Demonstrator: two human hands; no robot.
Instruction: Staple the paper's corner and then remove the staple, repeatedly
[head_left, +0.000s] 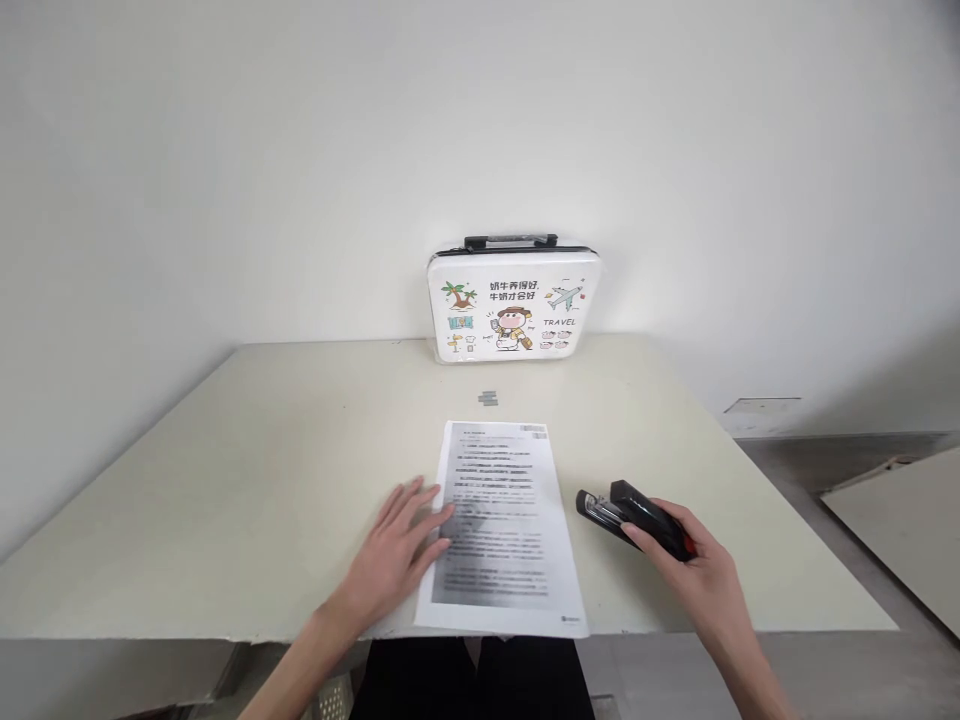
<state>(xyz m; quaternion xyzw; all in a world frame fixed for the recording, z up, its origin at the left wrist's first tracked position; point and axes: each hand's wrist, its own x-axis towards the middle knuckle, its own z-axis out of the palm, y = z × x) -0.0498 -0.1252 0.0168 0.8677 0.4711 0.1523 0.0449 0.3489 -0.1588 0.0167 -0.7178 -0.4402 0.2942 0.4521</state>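
Note:
A printed sheet of paper (502, 530), perhaps a thin stack, lies on the table with its near edge at the table's front edge. My left hand (397, 550) rests flat at its left side, fingers spread, with the fingertips on the paper's left margin. To the right of the paper, my right hand (697, 560) is wrapped round a black stapler (641, 515). The stapler's jaws point left toward the paper and stand apart from it. Behind the paper's top edge lie several small grey staple strips (488, 398).
A white case (514, 310) with cartoon prints and a black handle (511, 241) leans against the wall at the back of the pale table (225, 480). A wall (300, 150) bounds the table's back and left. My legs (472, 680) are under the front edge.

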